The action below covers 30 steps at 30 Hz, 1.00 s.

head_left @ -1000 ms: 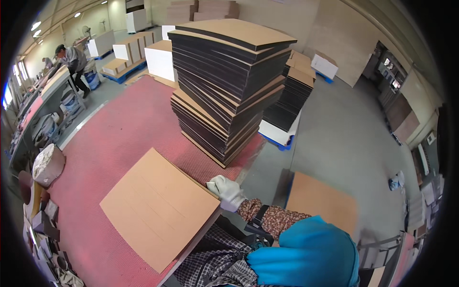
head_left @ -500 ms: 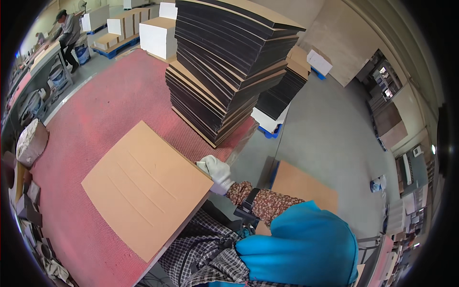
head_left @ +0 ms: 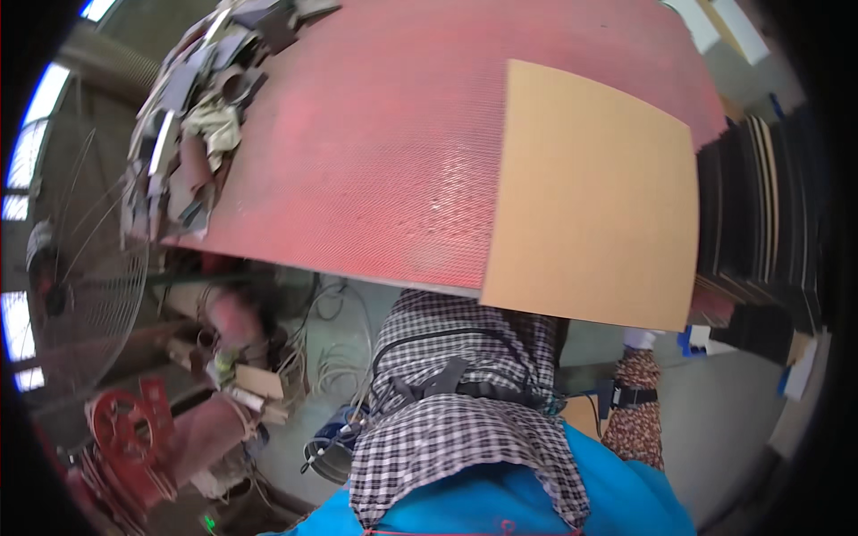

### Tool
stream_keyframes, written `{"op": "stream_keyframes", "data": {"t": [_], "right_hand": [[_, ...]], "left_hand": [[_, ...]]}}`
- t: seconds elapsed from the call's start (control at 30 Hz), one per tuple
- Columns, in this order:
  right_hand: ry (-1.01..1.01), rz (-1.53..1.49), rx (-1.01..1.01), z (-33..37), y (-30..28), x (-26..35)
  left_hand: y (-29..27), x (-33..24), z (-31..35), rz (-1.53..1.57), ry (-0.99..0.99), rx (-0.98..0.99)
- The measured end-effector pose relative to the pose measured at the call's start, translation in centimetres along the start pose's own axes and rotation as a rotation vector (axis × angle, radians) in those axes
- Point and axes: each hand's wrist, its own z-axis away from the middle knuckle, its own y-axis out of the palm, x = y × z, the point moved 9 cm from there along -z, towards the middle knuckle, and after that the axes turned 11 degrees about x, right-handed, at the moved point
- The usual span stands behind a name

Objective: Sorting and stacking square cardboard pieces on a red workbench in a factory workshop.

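Note:
A flat tan board [head_left: 594,196] lies on the red textured tabletop [head_left: 375,152], its near edge reaching past the table's front edge. My right hand [head_left: 640,339], in a white glove, is at the board's near right corner. Only a sliver of the glove shows below the board edge, and its fingers are hidden, so any grip is not visible. My right forearm [head_left: 636,393] wears a flowered sleeve with a black strap. My left hand is out of sight.
A tall stack of black-edged boards [head_left: 760,201] stands to the right. Scraps, rolls and cloth [head_left: 210,125] line the table's left end. At lower left are a fan guard [head_left: 94,295], red machinery [head_left: 170,447], loose cables [head_left: 340,344] and a bucket [head_left: 331,451].
My view has swung left and down, so the stack now sits at the right rim. Grooved lines seen earlier on the board no longer show. My right glove is now mostly hidden.

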Motion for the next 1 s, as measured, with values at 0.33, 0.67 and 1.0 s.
{"op": "stream_keyframes", "data": {"t": [0.33, 0.67, 1.0], "right_hand": [[-0.053, 0.112, -0.018, -1.6, -2.2, 0.5], [-0.084, 0.164, -0.033, -3.7, -1.1, 2.1], [-0.179, 0.394, -0.03, -4.1, -0.6, 3.5]], "left_hand": [[9.0, 0.8, 0.0, 0.134, 0.138, 0.132], [12.1, 1.5, 0.4, 0.189, 0.186, 0.126], [11.1, 4.2, 0.3, 0.135, 0.183, 0.197]]}}
